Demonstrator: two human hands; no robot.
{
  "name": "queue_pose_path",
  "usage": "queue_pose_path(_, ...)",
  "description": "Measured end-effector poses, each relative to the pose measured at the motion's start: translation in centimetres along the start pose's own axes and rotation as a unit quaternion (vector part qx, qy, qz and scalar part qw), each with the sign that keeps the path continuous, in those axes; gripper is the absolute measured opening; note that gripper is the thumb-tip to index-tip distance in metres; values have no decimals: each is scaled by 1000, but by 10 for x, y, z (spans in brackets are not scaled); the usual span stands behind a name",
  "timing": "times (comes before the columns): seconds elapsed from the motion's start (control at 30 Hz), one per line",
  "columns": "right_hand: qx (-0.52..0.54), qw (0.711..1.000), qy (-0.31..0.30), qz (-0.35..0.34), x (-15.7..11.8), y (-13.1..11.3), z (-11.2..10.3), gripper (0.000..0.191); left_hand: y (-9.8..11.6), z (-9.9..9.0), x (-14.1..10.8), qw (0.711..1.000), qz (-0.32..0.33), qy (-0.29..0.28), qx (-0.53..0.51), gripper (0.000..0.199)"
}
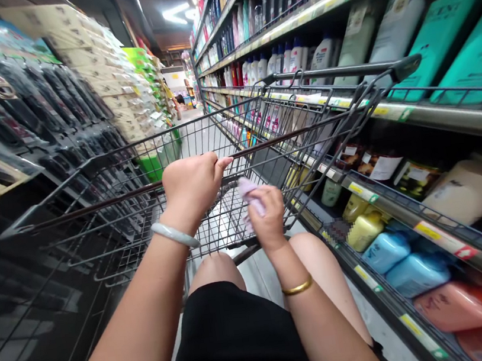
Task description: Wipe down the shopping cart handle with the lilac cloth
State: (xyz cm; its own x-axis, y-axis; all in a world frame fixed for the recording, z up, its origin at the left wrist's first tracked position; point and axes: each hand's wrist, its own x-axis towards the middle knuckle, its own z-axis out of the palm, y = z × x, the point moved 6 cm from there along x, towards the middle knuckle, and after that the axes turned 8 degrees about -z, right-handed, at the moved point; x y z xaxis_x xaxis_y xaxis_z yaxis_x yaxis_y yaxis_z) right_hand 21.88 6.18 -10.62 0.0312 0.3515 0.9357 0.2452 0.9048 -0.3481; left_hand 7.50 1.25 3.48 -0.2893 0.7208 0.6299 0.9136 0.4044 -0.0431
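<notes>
Left hand (194, 181) grip closed around the shopping cart's rim bar (135, 193); just right of it, right hand (267, 212) pinching a pink cloth (249, 194).

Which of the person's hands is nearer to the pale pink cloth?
Right. The right hand holds the pale pink cloth against the cart's wire; the left hand grips the cart rail beside it.

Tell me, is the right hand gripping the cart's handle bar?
No, the right hand holds a small pinkish cloth just below the bar, while the left hand grips the cart handle.
</notes>
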Motion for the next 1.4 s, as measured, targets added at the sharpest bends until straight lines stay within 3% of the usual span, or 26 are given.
queue_pose_path(0.1,-43,987,117,99,6,36,-31,20,0,1,2,1000,-4,-11,1,76)
queue_pose_path(0.17,-50,983,132,118,4,38,-32,21,1,2,4,1000,-8,-16,-1,77)
queue_pose_path(0.23,-30,993,71,85,0,20,-13,24,2,3,5,1000,-10,-18,-1,77)
queue_pose_path(0.33,20,997,-75,-20,-12,-25,27,26,2,4,7,1000,-12,-15,0,78)
queue_pose_path(0.37,31,993,-101,-45,-16,-35,36,27,2,5,7,1000,-11,-14,0,78)
queue_pose_path(0.43,33,993,-96,-52,-18,-36,37,26,1,6,8,1000,-4,-14,0,77)
queue_pose_path(0.53,0,1000,-6,14,-12,1,13,22,0,7,9,1000,3,-27,1,73)
queue_pose_path(0.67,-51,984,113,127,-7,59,-25,19,-5,4,11,998,6,-56,-20,66)
queue_pose_path(0.73,-69,978,135,143,-9,67,-30,22,-15,0,12,997,8,-66,-41,61)
queue_pose_path(0.8,-78,980,129,132,-12,58,-25,24,-36,-3,13,996,-6,-77,-52,59)
queue_pose_path(0.87,-72,988,88,101,-14,40,-13,23,-68,-3,10,995,-46,-92,-17,63)
queue_pose_path(0.97,-27,999,-22,20,-13,14,8,22,-112,1,0,985,-93,-136,56,76)
queue_pose_path(1.03,-7,999,-51,-12,-11,12,10,21,-131,2,-8,978,-123,-142,94,80)
queue_pose_path(1.1,-15,1000,-2,18,-7,26,-2,20,-137,1,-16,976,-131,-129,119,81)
queue_pose_path(1.23,-35,981,129,143,-7,59,-29,17,-128,-5,-26,983,-112,-77,124,81)
queue_pose_path(1.4,-69,988,88,109,-14,38,-15,18,-126,-14,-42,989,-117,-30,86,75)
